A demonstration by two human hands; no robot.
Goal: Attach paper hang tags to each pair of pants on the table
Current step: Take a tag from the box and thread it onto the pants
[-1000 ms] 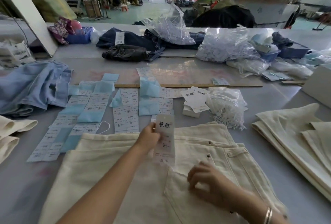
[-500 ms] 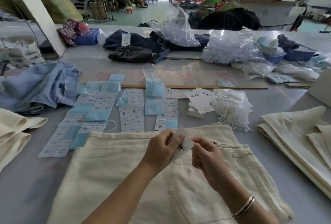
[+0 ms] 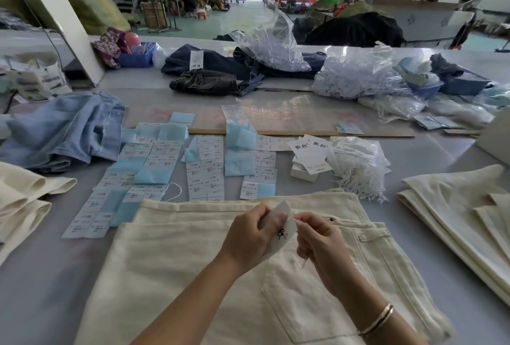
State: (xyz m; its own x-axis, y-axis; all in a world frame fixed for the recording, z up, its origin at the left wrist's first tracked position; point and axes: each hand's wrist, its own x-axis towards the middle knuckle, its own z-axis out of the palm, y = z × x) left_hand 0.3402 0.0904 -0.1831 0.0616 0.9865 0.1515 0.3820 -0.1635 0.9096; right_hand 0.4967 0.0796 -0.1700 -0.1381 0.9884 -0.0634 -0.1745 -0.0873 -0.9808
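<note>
I judged tagging barely begun: my left hand (image 3: 249,237) and right hand (image 3: 317,242) pinched one hang tag (image 3: 284,230) above cream pants (image 3: 193,262) at the bench's near edge, unattached.

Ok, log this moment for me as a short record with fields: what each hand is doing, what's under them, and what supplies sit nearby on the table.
left hand: left hand pinches the white hang tag
right hand: right hand pinches at the tag's edge; a thin white string hangs below its fingers
work surface: cream pants lie flat on the grey table under both hands
tag supply: stack of hang tags beyond the waistband
string supply: bag of white strings right of that stack
labels: rows of sticker sheets to the left
</note>
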